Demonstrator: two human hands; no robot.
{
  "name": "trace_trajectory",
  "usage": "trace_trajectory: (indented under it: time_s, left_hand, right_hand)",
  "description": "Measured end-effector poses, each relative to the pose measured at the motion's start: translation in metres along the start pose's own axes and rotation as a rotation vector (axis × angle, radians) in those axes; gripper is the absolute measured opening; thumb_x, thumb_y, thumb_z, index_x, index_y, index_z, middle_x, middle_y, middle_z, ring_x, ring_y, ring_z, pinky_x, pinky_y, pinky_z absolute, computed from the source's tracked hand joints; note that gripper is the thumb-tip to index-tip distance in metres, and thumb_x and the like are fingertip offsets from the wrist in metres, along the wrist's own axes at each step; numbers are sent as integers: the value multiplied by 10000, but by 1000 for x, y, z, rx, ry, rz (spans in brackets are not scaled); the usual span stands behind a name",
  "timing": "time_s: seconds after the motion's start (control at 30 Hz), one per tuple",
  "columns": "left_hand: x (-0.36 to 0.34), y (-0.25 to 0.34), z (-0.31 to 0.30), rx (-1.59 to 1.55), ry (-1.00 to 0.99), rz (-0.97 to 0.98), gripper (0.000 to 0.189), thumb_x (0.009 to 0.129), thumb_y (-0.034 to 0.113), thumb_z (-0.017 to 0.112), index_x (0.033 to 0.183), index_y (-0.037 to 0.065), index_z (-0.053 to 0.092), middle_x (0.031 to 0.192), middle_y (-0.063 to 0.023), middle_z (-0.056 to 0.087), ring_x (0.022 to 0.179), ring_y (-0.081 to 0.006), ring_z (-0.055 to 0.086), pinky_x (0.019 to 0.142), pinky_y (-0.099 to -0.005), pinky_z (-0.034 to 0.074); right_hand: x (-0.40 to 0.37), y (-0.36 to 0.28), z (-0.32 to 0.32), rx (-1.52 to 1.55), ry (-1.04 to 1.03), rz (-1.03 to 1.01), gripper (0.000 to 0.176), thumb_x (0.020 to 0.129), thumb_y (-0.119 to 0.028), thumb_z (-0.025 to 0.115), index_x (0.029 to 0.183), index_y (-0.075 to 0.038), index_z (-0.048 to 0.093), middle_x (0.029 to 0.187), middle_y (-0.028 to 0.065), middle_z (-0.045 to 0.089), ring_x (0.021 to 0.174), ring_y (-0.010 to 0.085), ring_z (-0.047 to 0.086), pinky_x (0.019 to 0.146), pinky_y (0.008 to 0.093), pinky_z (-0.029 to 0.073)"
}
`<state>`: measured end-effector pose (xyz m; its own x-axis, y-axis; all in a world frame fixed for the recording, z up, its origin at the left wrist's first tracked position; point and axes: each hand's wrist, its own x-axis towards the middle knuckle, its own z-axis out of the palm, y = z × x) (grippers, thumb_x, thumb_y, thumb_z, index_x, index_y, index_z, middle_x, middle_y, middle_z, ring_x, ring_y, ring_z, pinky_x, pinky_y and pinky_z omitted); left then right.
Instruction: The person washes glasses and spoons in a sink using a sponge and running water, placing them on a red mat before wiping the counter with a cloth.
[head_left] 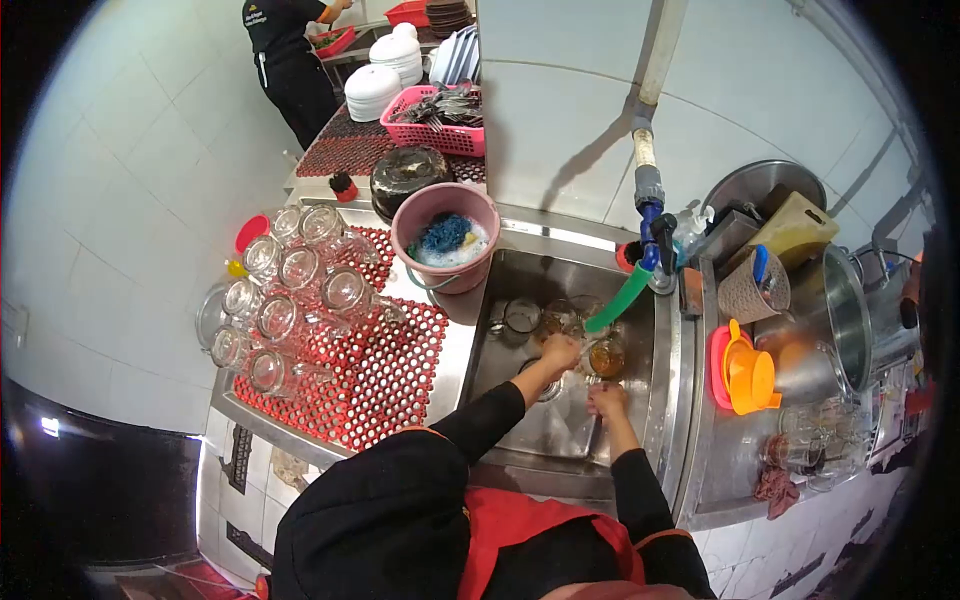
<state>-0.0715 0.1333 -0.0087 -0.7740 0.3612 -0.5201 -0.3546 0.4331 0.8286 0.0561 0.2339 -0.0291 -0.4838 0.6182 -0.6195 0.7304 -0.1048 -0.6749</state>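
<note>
Both my arms in black sleeves reach into a steel sink (500,345). My left hand (560,352) is closed around a glass mug (556,318) among several glasses in the basin. My right hand (607,398) is curled just below a glass of amber liquid (606,358); whether it grips anything is hidden. A green hose (620,298) hangs from the blue tap (650,225) and ends above these glasses.
A pink bucket (445,240) of suds and a blue scrubber stands at the sink's left corner. Several glass mugs (300,300) lie on a red mat. An orange jug (750,378) and steel pot (850,310) stand right. A co-worker (285,60) works far back.
</note>
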Motion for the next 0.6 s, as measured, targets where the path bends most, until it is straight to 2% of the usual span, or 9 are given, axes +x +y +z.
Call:
trace_trajectory:
  time_s: [0.07,0.13,0.23,0.3,0.33,0.4,0.43,0.53,0.6]
  left_hand:
    - [-8,11,5,-484,-175,78,119,715,113,599,704,-3,620,589,-88,593,459,-138,546,423,-273,439]
    - [-36,39,-3,-400,-229,158,110,658,82,656,617,15,580,542,-27,534,433,-118,476,400,-263,388]
    - [-89,84,-26,53,-138,373,233,669,227,689,586,32,593,515,-12,528,440,-90,468,430,-258,390]
    - [-109,106,-45,366,97,370,260,701,266,662,614,26,609,576,-4,554,473,-79,443,440,-237,359]
    - [-111,102,-53,-136,44,675,187,740,203,622,671,30,609,658,-25,586,536,-85,483,482,-225,374]
    - [-106,106,-70,-439,9,821,164,717,77,614,847,-15,573,830,-98,599,719,-146,562,609,-234,454]
    - [-114,124,-72,-444,130,605,162,702,20,588,860,-7,563,858,-103,594,722,-145,557,626,-240,455]
    - [-89,133,-110,-42,-14,882,352,675,-15,583,1018,-11,505,841,-70,569,772,-135,535,690,-241,424]
    - [-83,151,-132,159,-122,761,515,699,18,591,1173,-14,393,964,-76,516,843,-137,501,702,-235,399]
  right_hand:
    - [-24,-2,-17,166,-274,-176,53,723,-49,588,762,-30,556,602,50,526,480,122,496,404,264,440]
    - [-62,-5,-38,185,-309,-323,139,725,-129,652,728,-30,554,597,18,533,457,78,483,409,232,427]
    - [-136,-30,-89,99,-253,-371,158,737,-148,652,685,-56,534,561,-25,511,475,58,461,412,201,373]
    - [-150,-20,-125,181,-127,-478,213,743,-181,656,630,-74,511,535,-54,471,468,38,408,414,196,321]
    - [-150,-7,-146,252,-46,-550,239,749,-188,651,602,-76,499,527,-63,449,466,31,379,415,197,296]
    - [-168,-6,-197,117,286,-555,291,756,-211,645,561,-76,477,517,-73,416,461,36,342,412,209,274]
    - [-164,8,-222,159,415,-528,304,766,-216,630,553,-66,474,511,-68,415,462,40,344,413,215,280]
    - [-158,43,-286,287,718,-469,320,775,-255,601,561,-44,494,501,-43,430,467,47,375,422,229,305]
    - [-148,72,-326,262,823,-413,313,762,-267,605,567,-41,511,493,-29,441,468,55,396,430,230,322]
